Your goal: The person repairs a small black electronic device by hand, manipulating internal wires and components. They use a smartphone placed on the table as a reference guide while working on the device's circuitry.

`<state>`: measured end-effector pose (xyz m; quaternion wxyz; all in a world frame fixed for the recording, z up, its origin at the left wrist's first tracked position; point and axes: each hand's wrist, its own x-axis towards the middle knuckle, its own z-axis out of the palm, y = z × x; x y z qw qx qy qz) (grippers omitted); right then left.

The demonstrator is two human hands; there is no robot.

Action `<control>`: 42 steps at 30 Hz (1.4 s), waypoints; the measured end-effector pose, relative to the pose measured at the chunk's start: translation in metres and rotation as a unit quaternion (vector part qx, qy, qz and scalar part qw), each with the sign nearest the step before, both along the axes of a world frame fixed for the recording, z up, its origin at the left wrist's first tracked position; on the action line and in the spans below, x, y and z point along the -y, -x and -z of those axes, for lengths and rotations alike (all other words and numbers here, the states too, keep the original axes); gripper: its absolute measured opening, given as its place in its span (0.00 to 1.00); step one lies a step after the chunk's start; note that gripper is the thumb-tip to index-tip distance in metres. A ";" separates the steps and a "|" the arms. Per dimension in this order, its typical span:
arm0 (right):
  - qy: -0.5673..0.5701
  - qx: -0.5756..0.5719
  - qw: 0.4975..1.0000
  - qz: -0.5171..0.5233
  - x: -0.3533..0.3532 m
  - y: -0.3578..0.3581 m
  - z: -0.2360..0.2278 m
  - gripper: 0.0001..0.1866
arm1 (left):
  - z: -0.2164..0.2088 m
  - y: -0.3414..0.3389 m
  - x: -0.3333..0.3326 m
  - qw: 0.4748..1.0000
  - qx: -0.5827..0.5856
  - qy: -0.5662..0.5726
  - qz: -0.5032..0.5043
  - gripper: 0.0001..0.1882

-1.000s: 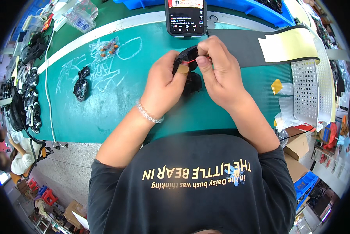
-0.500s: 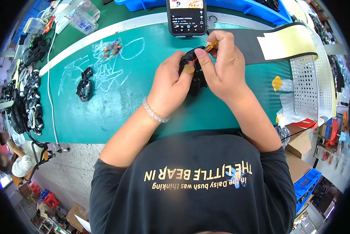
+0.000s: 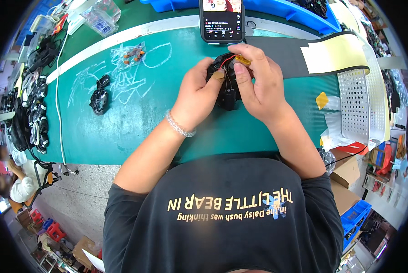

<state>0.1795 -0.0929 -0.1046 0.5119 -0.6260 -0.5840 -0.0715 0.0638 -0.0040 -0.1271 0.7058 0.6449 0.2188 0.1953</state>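
Observation:
Over the green table, my left hand grips a black plastic housing with its thumb across the front. A flat, round tan piece shows by that thumb. My right hand pinches a small amber-yellow piece between thumb and forefinger at the housing's upper right. Red wires curve along the housing's top towards the amber piece. Thin strands hang down the middle, between the hands. Fingers hide much of the housing and its inside.
A phone stands beyond my hands, before a blue bin. A similar black part and a clear bag of orange pieces lie left. At right are a dark mat and perforated basket. Bundled cables line the left edge.
The right hand has shifted slightly down and its fingers have turned with the amber piece, which now lies flatter. More of the red wires and the housing's middle shows.

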 end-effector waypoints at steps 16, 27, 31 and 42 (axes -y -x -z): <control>0.183 0.230 0.955 -0.034 -0.011 -0.023 -0.023 0.16 | -0.003 -0.001 -0.007 0.999 0.002 0.032 -0.043 0.07; 0.115 0.193 0.972 -0.065 -0.019 -0.019 -0.022 0.04 | -0.001 -0.001 -0.012 0.987 0.010 0.159 -0.008 0.06; 0.114 0.180 0.976 -0.039 -0.022 -0.019 -0.018 0.04 | 0.001 -0.001 -0.012 0.993 0.013 0.117 0.003 0.06; 0.142 0.128 0.981 -0.035 -0.024 -0.020 -0.025 0.04 | 0.001 -0.001 -0.009 0.998 0.007 0.068 -0.012 0.08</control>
